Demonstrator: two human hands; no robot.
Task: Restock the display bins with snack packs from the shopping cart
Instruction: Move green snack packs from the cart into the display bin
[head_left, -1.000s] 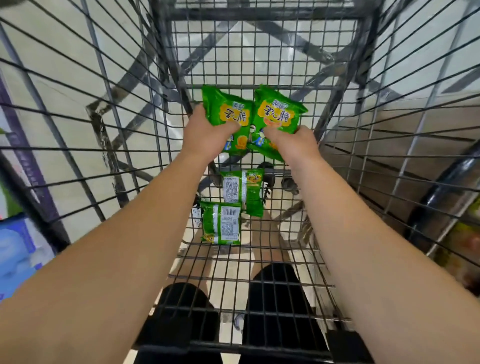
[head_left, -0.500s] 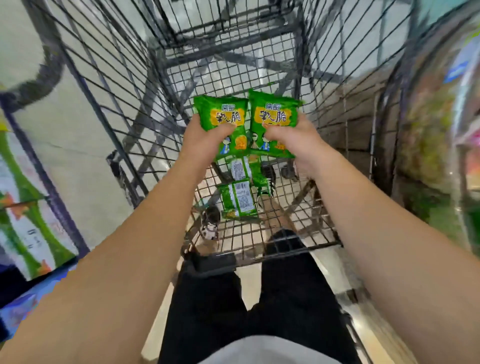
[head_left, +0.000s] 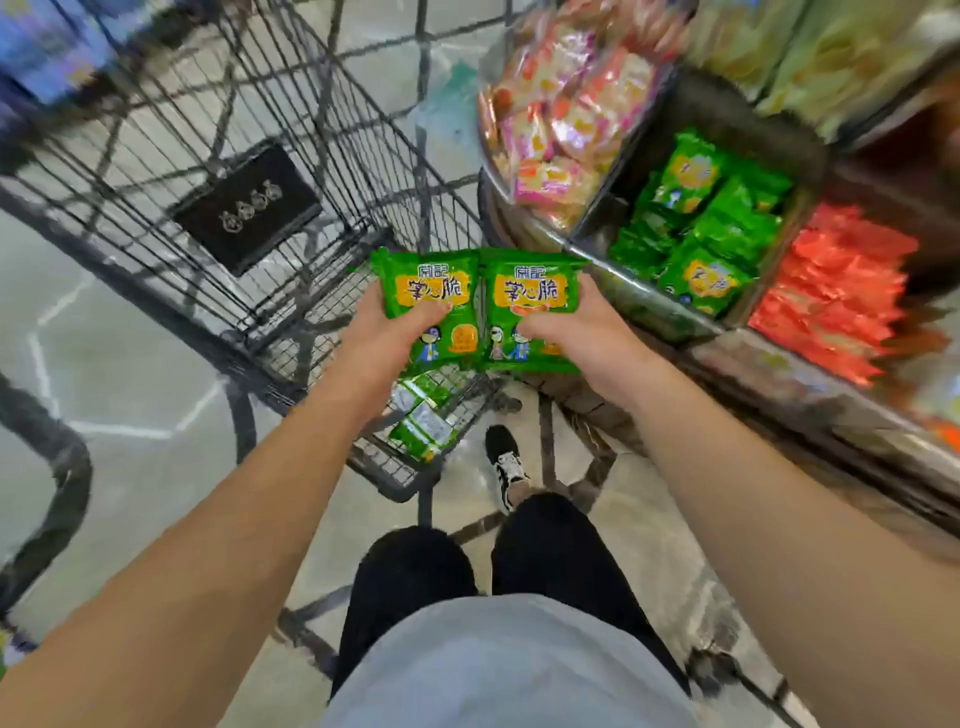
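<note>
Left hand (head_left: 387, 325) pinches one flat green foil snack pack (head_left: 431, 301), right hand (head_left: 582, 332) pinches a second green pack (head_left: 535, 306), edges touching, both upright above the wire shopping cart (head_left: 249, 291). Display bin of matching green packs (head_left: 696, 228) lies up-right of the hands, nearer the right hand. Two green packs left in cart (head_left: 423, 415), below the hands.

Cart (head_left: 218, 171) left, display bins (head_left: 727, 218) right
</note>
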